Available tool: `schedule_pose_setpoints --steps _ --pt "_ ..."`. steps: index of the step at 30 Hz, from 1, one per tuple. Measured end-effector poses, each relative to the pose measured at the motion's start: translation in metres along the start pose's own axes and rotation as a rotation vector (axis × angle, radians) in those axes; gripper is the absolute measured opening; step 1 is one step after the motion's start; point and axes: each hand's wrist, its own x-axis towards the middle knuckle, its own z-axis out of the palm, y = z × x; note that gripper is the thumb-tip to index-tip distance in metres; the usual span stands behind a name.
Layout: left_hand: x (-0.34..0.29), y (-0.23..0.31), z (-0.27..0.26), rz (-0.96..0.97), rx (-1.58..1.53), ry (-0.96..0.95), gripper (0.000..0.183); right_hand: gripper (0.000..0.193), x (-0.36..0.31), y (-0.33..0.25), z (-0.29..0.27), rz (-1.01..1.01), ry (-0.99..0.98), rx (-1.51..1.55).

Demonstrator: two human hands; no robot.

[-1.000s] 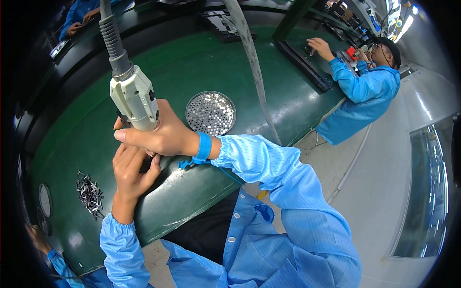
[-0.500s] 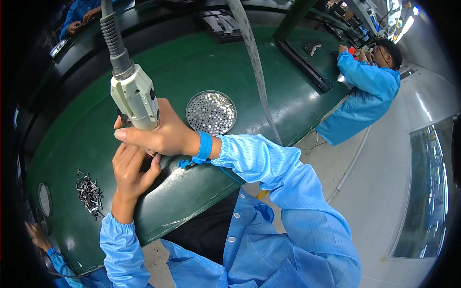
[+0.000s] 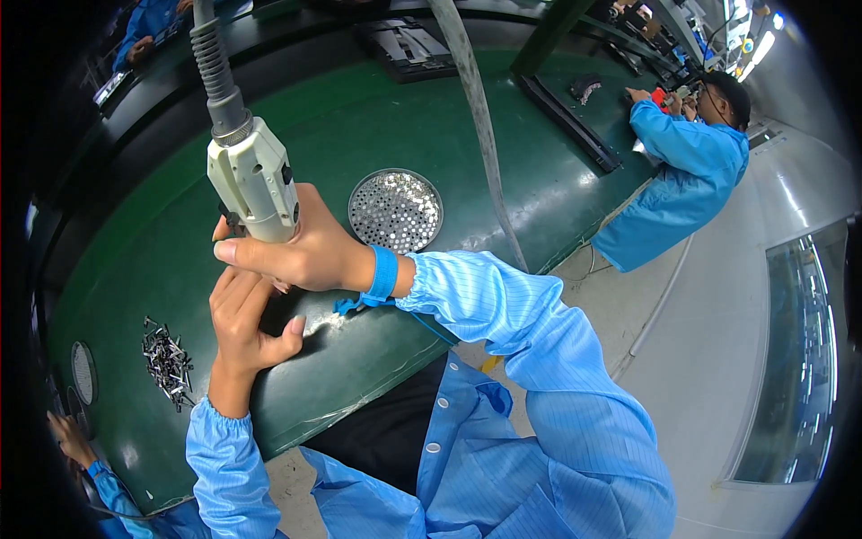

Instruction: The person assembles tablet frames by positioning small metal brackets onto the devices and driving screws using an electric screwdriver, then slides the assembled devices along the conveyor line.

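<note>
My right hand is closed round the lower end of a white, corded powered hand tool, which looks like an electric screwdriver. The tool's working tip is hidden below that hand. Directly under it is my left hand, fingers curled together with their tips out of sight and the thumb sticking out to the right. Whatever those fingers hold cannot be made out. Beyond my right wrist, a round dish holds many small silvery discs. A pile of small dark and silver metal pins or screws lies left of my left hand.
The green tabletop curves round me. A grey hose hangs across it. A black tray stands at the back, a long dark rail at right. A blue-coated co-worker is beyond; another person's hand is at far left.
My left thumb has moved away from the fingers, to the right and slightly down. My right hand and the tool have barely moved.
</note>
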Motion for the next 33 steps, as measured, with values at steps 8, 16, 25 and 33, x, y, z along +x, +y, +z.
schedule_pose_setpoints --steps 8,16,25,33 --pt "0.0 0.001 0.005 -0.01 0.045 0.034 0.022 0.023 0.004 0.013 0.0 -0.186 0.04 -0.089" --pt "0.006 0.005 0.0 -0.009 -0.011 0.021 0.021 0.022 0.001 -0.003 -0.002 0.047 0.004 -0.011" --pt "0.001 0.002 0.005 -0.018 0.039 0.042 0.021 0.022 0.004 0.006 -0.001 -0.109 0.037 -0.073" --pt "0.001 0.001 0.006 -0.013 0.047 0.044 0.022 0.022 0.003 0.008 -0.002 -0.106 0.041 -0.074"
